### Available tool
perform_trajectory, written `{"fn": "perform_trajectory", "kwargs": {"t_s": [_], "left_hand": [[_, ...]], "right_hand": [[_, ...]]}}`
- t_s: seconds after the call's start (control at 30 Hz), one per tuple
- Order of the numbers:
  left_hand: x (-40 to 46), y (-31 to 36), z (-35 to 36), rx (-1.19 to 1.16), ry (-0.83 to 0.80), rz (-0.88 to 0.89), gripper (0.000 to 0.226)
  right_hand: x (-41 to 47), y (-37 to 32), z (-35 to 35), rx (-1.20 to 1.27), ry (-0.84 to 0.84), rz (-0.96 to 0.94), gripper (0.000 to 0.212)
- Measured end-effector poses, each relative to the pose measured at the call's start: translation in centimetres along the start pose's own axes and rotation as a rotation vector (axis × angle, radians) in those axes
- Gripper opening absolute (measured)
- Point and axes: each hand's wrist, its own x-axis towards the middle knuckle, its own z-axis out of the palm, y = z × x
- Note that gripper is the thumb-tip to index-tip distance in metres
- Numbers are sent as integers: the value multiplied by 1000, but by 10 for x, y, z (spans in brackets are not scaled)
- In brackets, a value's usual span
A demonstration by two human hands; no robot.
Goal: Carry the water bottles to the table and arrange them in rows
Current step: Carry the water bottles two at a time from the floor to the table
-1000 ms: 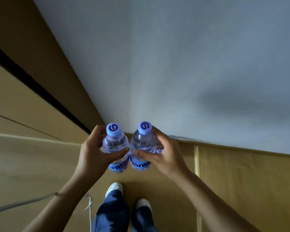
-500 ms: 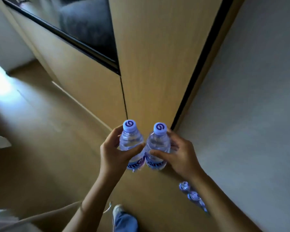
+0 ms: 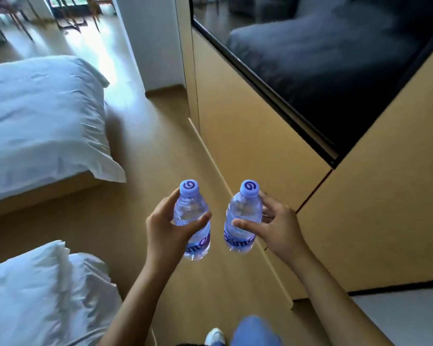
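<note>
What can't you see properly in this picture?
- Head view: the left bottle label, partly covered by the left hand.
- The right bottle label, partly behind the right hand's thumb.
- The far chairs: blurred, cut off by the top edge.
- No table can be made out.

Below me runs a pale wooden floor (image 3: 145,171). A white duvet (image 3: 43,116) hangs over a bed's corner at my upper left, and a second white bedcover (image 3: 45,298) fills the lower left. A tan cabinet wall (image 3: 255,136) stands along my right with a dark glossy panel (image 3: 323,71) set in it. Chair legs (image 3: 68,16) show far off, blurred.
</note>
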Motion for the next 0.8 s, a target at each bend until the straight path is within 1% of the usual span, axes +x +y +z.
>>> {"fn": "perform_trajectory", "kwargs": {"t_s": [0.13,0.27,0.37,0.57,0.7,0.8], "left_hand": [[44,-16,-25,13,92,-15,61],[106,-33,-36,1,174,-23,62],[165,-45,-36,18,194,-29,65],[296,-55,-26,-9,276,-82,65],[381,-57,-28,-16,319,-87,64],[443,-63,-36,-15,343,-87,64]], "right_hand": [[58,-13,31,-6,-69,-3,71],[136,-20,58,21,-154,-2,71],[205,-26,77,40,-206,-11,73],[359,-54,110,44,-289,-66,78],[449,-77,134,38,-336,-100,67],[511,-91,154,33,-352,-105,70]]}}
